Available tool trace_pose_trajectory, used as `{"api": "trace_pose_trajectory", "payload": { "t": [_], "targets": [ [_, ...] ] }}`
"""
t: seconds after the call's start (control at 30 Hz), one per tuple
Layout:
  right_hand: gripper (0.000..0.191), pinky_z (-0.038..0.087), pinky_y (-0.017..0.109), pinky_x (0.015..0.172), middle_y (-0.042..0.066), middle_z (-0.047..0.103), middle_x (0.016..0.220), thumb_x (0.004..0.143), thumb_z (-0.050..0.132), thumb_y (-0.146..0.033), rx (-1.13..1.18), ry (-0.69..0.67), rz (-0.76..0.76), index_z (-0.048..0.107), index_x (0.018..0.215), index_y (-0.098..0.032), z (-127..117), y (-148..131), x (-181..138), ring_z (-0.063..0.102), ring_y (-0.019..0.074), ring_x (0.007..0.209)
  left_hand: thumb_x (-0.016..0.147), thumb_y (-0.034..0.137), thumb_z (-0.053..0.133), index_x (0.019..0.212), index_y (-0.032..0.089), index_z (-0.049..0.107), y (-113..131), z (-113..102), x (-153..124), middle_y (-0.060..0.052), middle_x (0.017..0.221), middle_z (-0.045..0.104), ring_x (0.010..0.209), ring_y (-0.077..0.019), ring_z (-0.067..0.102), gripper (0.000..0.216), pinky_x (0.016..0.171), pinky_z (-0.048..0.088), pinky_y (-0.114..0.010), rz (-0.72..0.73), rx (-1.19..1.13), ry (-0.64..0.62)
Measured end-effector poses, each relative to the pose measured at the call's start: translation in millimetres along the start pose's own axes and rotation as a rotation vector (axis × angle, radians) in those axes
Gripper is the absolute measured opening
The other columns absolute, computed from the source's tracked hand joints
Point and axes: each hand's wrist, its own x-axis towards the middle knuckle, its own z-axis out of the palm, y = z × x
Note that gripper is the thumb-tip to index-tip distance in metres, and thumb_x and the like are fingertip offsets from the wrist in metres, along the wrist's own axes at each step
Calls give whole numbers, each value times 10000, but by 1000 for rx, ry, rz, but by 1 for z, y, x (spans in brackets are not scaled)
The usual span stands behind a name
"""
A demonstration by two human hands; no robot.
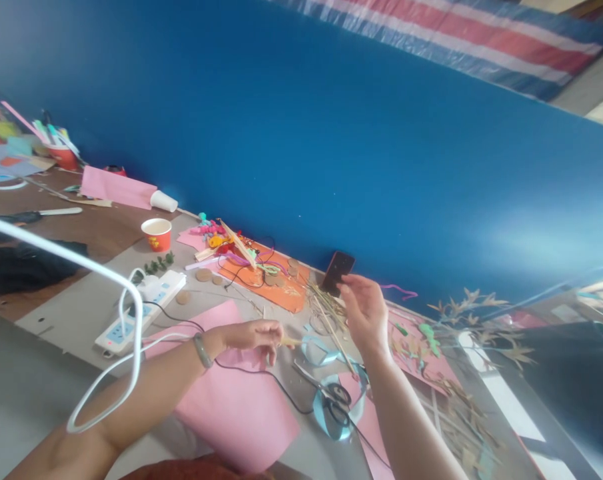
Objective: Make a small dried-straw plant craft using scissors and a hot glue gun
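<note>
— The fingers [270,331] of the left hand [254,333] — what are they doing?

— Pinched shut on a thin stick [290,341], which pokes out toward the right. That hand hovers over the far edge of the big pink sheet [241,407], with a bracelet [202,351] on the wrist.

— And the right hand [365,310]?

— Raised just right of the pink sheet's far corner, fingers curled, the tips close to a dark phone [337,272] that stands tilted against the blue wall [331,133]. Whether they touch or grip it, I cannot tell.

— What lies nearest, going by that pink sheet?

— At its right edge, scissors [331,393] rest on a loop of pale blue ribbon [337,413], and a black cable [276,380] runs across the sheet toward them. To its left, a white power strip [141,310] sits on the grey table [56,320], and a thick white cord [106,280] arcs over it.

— Farther out?

— Beyond the sheet's far edge, an orange sheet [281,287] carries cardboard discs and tangled coloured wires. A bundle of dry straws [328,313] lies between it and the right hand. Left of those, a red paper cup [156,234] stands upright; behind it, a white cup [164,201] lies on its side beside a pink roll [117,188] — both well apart from the sheet.
</note>
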Motion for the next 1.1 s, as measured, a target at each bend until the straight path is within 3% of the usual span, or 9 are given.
{"api": "trace_pose_trajectory", "payload": {
  "t": [0.13, 0.23, 0.33, 0.53, 0.67, 0.77, 0.9, 1.0, 1.1],
  "targets": [
    [157, 487, 339, 744, 70, 710, 886, 837, 558, -301, -281, -291, -78, 653, 894, -189, 18, 26, -5, 654, 219, 828, 820, 478, 619, 863, 193, 553, -5, -3, 1, -90, 1177, 595, 669, -115, 630, 296, 660, 462, -287, -10, 60, -37],
    [123, 457, 346, 802, 61, 722, 893, 823, 556, -233, -441, -523, -225, 663, 870, -193, 47, 46, -11, 655, 221, 855, 794, 489, 648, 864, 181, 568, -9, -4, 3, -64, 962, 655, 629, -96, 579, 326, 626, 442, -250, -8, 72, -52],
    [132, 398, 353, 876, 74, 720, 904, 818, 589, -236, -751, -650, -347, 665, 913, -184, 78, 60, -13, 637, 221, 883, 784, 478, 666, 838, 165, 567, -9, -1, 2, -46, 825, 657, 723, -123, 589, 334, 683, 448, -253, -8, 44, -65],
    [164, 297, 397, 975, 103, 715, 830, 863, 556, -279, -877, -714, -425, 675, 838, -169, 113, 76, -3, 624, 238, 855, 781, 466, 676, 886, 158, 612, -1, 3, 0, -63, 940, 653, 844, -146, 600, 331, 766, 449, -272, -2, 74, -33],
    [215, 262, 400, 1003, 90, 717, 764, 884, 509, -239, -893, -722, -449, 687, 784, -170, 117, 84, 9, 628, 218, 787, 782, 472, 673, 877, 163, 630, 0, 0, 1, -55, 943, 653, 844, -138, 591, 326, 762, 438, -255, 3, 104, -8],
    [224, 282, 410, 973, 83, 720, 781, 879, 529, -316, -877, -716, -468, 696, 824, -177, 117, 85, 15, 622, 225, 809, 794, 466, 661, 857, 155, 630, 0, -2, 2, -60, 910, 656, 814, -138, 586, 319, 740, 431, -257, 31, 98, -34],
    [204, 230, 440, 1021, 64, 716, 769, 851, 558, -320, -868, -785, -561, 701, 772, -198, 120, 86, 12, 610, 224, 806, 768, 448, 694, 810, 149, 612, 0, -4, 3, -35, 802, 635, 735, -124, 568, 313, 672, 409, -245, 6, 59, -22],
    [198, 239, 399, 1026, 58, 715, 760, 839, 533, -220, -831, -775, -500, 700, 738, -195, 123, 88, 13, 607, 204, 791, 762, 416, 707, 793, 149, 589, 1, -3, 0, -9, 709, 600, 638, -99, 523, 294, 609, 379, -229, -45, -38, -47],
    [208, 318, 358, 934, 58, 716, 743, 827, 515, -193, -798, -706, -361, 691, 717, -187, 122, 93, 22, 606, 193, 754, 754, 363, 722, 797, 150, 580, 2, 1, -5, 22, 615, 530, 548, -76, 448, 260, 542, 329, -211, -107, -181, -88]
  ]
}}
